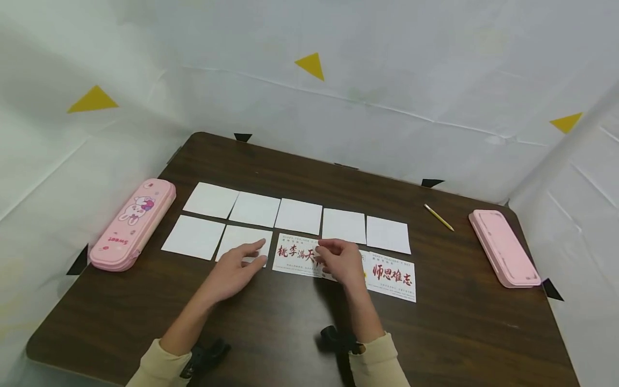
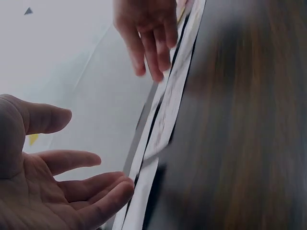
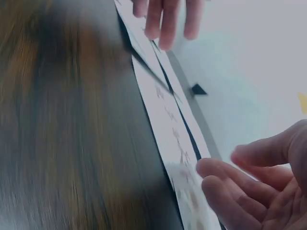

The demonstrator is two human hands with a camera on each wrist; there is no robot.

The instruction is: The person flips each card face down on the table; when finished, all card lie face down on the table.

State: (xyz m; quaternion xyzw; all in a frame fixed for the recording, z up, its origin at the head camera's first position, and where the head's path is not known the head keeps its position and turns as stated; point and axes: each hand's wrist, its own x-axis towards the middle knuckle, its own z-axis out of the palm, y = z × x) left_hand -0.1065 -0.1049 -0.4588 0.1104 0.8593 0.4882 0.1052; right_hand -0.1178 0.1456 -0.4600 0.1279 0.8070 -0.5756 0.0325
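Observation:
My left hand (image 1: 238, 270) hovers at the near edge of a blank white card (image 1: 242, 238), thumb and fingers spread and holding nothing. In the left wrist view, the same hand (image 2: 62, 187) has its palm and loosely bent fingers showing. Over the printed cards is my right hand (image 1: 344, 262), its fingers loosely bent with nothing visible between them. It partly hides a middle card. To its left lies a card with red writing (image 1: 294, 257); to its right, another red-lettered card (image 1: 391, 275). In the right wrist view, the right hand's fingertips (image 3: 213, 184) appear just over a printed card (image 3: 168, 124).
Several blank cards, such as one at the back (image 1: 298, 216), form a row behind the printed ones. A pink pencil case (image 1: 132, 226) lies at the left, a pink case half (image 1: 504, 247) at the right, with a yellow pencil (image 1: 439, 217) near it. White sheeting (image 1: 387, 70) surrounds the brown table (image 1: 285, 333).

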